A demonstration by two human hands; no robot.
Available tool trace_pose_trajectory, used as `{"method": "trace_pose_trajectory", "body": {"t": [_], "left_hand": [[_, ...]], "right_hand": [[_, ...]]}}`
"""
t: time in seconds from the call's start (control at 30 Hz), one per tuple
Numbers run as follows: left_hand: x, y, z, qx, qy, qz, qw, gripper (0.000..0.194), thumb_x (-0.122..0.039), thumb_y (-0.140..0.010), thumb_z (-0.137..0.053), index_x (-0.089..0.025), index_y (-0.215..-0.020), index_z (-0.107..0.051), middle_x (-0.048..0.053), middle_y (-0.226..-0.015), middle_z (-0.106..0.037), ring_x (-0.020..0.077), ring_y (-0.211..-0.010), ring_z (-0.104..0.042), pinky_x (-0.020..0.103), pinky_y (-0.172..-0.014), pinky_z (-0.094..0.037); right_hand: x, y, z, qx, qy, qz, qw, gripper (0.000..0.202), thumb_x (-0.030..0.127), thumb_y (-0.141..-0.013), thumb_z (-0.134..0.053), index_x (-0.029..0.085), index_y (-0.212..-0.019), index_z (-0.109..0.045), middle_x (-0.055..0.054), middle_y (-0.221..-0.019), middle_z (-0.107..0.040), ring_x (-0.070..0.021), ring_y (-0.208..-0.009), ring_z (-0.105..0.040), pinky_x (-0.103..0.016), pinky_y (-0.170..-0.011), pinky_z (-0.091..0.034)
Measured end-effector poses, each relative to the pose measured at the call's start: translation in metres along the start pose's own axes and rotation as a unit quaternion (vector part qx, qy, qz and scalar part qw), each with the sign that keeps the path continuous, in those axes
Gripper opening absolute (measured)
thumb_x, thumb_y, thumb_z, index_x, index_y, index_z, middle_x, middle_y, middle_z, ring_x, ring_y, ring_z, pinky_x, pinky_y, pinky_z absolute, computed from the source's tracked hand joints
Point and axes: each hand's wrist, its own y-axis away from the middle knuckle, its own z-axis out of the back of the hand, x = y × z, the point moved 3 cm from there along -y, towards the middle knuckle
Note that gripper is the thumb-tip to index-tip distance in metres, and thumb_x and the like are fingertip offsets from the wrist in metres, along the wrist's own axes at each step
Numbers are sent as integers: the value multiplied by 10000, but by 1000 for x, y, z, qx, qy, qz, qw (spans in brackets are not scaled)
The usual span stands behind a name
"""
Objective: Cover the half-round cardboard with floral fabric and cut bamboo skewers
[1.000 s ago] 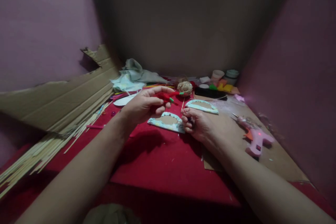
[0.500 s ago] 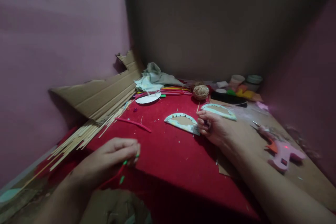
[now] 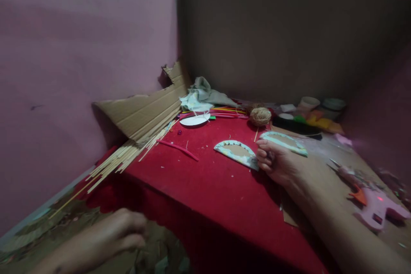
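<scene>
My right hand is closed in a pinch, and a thin pale stick points up from its fingertips. Right by those fingers lies a half-round cardboard piece edged with light patterned fabric. A second fabric-edged half-round piece rests just beyond the hand. My left hand is low beyond the table's near edge, blurred by motion. Its thumb and fingers look apart, with nothing visible between them.
A pink glue gun with a red light lies at the right. Wooden sticks and cardboard are at the left. Farther back are a twine ball, a white oval piece, and crumpled cloth.
My left hand has moved down and left, off the table edge. The red and green scraps at its fingers no longer show. The view has turned left; my right hand keeps its pinch.
</scene>
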Motion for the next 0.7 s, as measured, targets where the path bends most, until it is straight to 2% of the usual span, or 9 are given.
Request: {"method": "trace_pose_trajectory", "body": {"t": [0.03,0.07,0.17,0.2,0.23,0.33,0.43,0.57,0.7], "left_hand": [[-14,0,10,32,-9,2,999,87,-390,-739,-625,-348,-745,-702,-65,-685,-673,168,-626,-598,240,-568,-428],[-29,-4,26,-1,-18,-4,1000,158,-386,-812,-554,-354,-857,-702,-49,-770,-695,173,-659,-610,249,-590,-440],[-69,-40,82,-257,-80,-72,960,175,-320,-788,-592,-249,-891,-715,25,-826,-708,183,-730,-611,254,-694,-445],[-76,-59,98,-315,-117,-72,939,184,-290,-773,-596,-224,-896,-715,47,-871,-710,189,-753,-610,256,-711,-438],[-79,-80,110,-330,-180,-47,926,196,-261,-777,-576,-206,-903,-715,59,-861,-708,191,-748,-610,255,-710,-433],[-73,-140,134,-301,-292,16,908,191,-164,-698,-604,-188,-842,-729,89,-853,-704,226,-783,-616,270,-687,-419],[-60,-172,138,-266,-326,23,907,158,-130,-667,-611,-194,-760,-723,95,-847,-699,234,-828,-616,267,-683,-404],[-54,-179,134,-230,-359,28,904,108,-177,-712,-587,-162,-691,-693,132,-820,-684,240,-799,-617,282,-666,-398],[-63,-173,136,-230,-364,35,902,196,-204,-783,-499,-143,-778,-685,134,-853,-686,225,-780,-615,286,-661,-409]], "right_hand": [[0,0,-1,1,0,-3,1000,175,148,-606,-675,184,-730,-556,69,-469,-418,-38,-381,-231,-171,-347,-90],[-1,0,-2,1,2,-7,1000,173,151,-616,-677,186,-731,-553,72,-468,-412,-37,-380,-226,-169,-348,-85],[-2,1,-5,5,18,-16,1000,167,161,-646,-680,188,-753,-555,77,-467,-402,-32,-378,-217,-165,-352,-81],[-3,1,-6,7,26,-15,1000,163,167,-656,-680,189,-763,-558,76,-468,-401,-33,-379,-217,-165,-353,-85],[-3,2,-7,11,33,-11,999,157,174,-667,-679,189,-770,-561,76,-470,-402,-33,-381,-216,-167,-354,-93],[-4,3,-7,27,44,-4,999,131,194,-701,-674,193,-770,-563,74,-476,-398,-36,-390,-215,-173,-360,-118],[-4,4,-7,37,47,-7,998,115,202,-718,-668,193,-762,-562,72,-476,-387,-38,-396,-210,-178,-366,-114],[-4,5,-7,25,54,-12,998,121,199,-708,-670,191,-785,-577,69,-472,-385,-39,-397,-209,-181,-367,-113],[-4,5,-6,6,56,-10,998,158,200,-672,-690,189,-785,-580,70,-471,-394,-38,-396,-213,-173,-360,-133]]}}
